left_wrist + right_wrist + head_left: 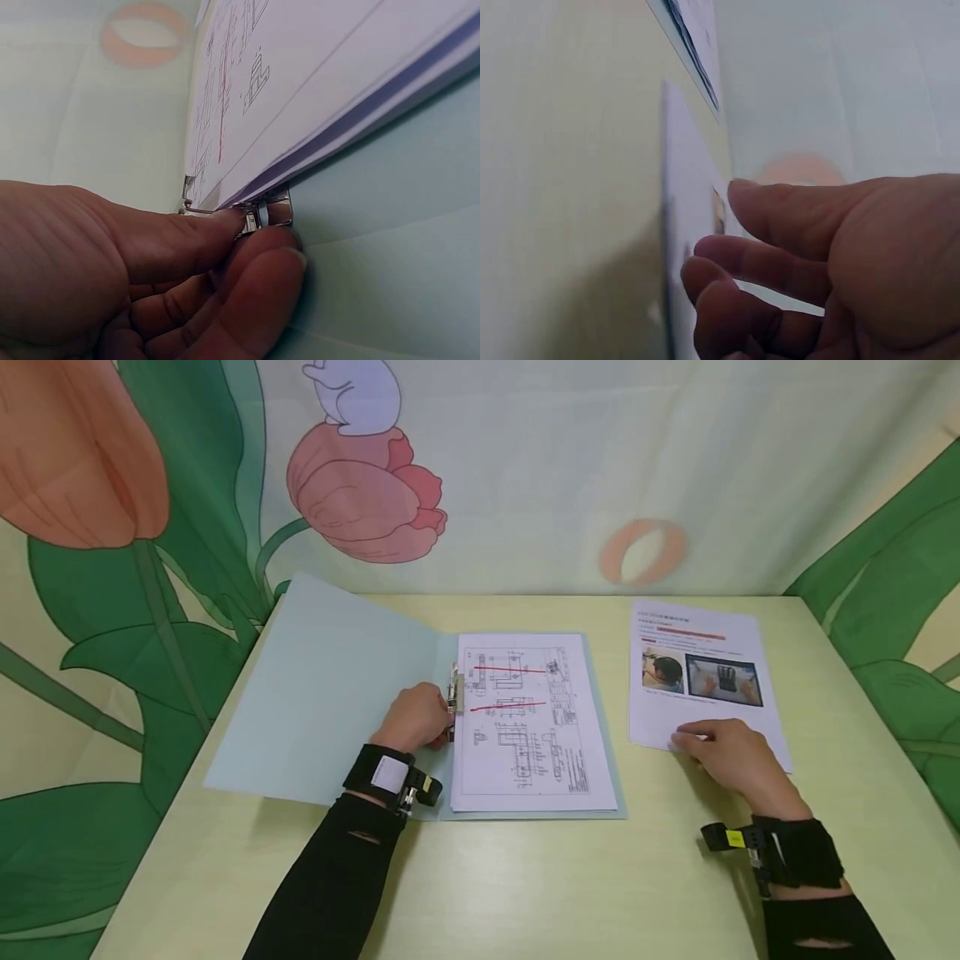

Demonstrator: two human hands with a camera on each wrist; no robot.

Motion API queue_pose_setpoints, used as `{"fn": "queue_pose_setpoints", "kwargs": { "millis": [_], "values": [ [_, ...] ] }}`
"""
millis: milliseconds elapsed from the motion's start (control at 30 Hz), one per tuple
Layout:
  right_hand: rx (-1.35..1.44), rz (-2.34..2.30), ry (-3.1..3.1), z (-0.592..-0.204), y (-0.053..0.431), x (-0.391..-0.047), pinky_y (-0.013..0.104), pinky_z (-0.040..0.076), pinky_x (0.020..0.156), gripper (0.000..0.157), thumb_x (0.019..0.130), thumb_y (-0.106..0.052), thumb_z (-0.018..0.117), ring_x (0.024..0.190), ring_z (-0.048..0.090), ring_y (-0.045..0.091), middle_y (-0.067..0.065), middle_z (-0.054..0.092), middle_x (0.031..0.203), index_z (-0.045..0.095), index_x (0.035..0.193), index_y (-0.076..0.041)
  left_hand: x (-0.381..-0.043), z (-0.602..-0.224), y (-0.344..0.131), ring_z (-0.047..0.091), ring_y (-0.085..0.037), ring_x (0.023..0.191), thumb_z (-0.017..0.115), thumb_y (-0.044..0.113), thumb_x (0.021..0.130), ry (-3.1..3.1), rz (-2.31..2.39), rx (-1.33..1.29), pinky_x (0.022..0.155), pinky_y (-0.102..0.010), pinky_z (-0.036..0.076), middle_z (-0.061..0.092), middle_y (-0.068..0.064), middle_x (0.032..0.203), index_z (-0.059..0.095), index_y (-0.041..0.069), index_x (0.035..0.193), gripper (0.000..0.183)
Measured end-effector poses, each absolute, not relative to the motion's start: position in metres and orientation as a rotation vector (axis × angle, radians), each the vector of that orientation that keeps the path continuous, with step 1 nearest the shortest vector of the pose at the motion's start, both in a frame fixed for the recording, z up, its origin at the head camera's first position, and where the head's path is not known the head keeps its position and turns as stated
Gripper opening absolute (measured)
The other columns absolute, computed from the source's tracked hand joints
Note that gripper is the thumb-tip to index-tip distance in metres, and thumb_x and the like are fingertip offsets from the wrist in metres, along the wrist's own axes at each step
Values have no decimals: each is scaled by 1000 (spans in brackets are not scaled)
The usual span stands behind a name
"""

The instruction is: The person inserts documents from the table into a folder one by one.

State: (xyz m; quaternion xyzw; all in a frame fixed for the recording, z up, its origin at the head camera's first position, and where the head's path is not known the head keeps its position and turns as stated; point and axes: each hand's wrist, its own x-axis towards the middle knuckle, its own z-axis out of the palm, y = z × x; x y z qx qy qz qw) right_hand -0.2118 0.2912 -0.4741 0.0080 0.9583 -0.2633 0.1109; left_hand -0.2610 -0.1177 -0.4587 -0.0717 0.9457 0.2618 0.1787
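Note:
A pale blue file folder (pixel 322 693) lies spread on the table, its cover turned to the left. On its right half sits a stack of paper (pixel 491 785), the top sheet a technical drawing with two red lines. My left hand (pixel 411 720) is at the folder's spine and pinches part of the metal clip (pixel 259 214) between thumb and fingers. At the lower edge of a separate printed sheet (pixel 652 718) is my right hand (pixel 731 764). Its fingers are loosely bent, with a gap between thumb and forefinger and nothing gripped in the right wrist view.
The light yellow table (pixel 540 893) ends at a pale curtain (pixel 525 485) printed with flowers and leaves. The printed sheet, with two photos on it, lies to the right of the folder, a strip of table between them.

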Motion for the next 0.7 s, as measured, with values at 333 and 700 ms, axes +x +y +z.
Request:
{"fn": "queue_pose_setpoints", "kwargs": {
  "millis": [333,700],
  "values": [
    [383,-588,2951,-466,342,-214,46,40,56,63,93,-41,58,88,53,50,43,53,115,52,117,17,-263,-460,-118,65,-17,58,60,14,93,2669,736,-192,51,-29,44,68,-8,70,61,4,90,10],
    [448,-609,2845,-479,354,-218,46,41,55,99,79,-64,66,87,51,51,43,49,108,40,120,23,-263,-458,-118,65,-17,58,60,14,93,2657,743,-195,51,-29,43,68,-8,71,61,4,91,10]
  ]
}}
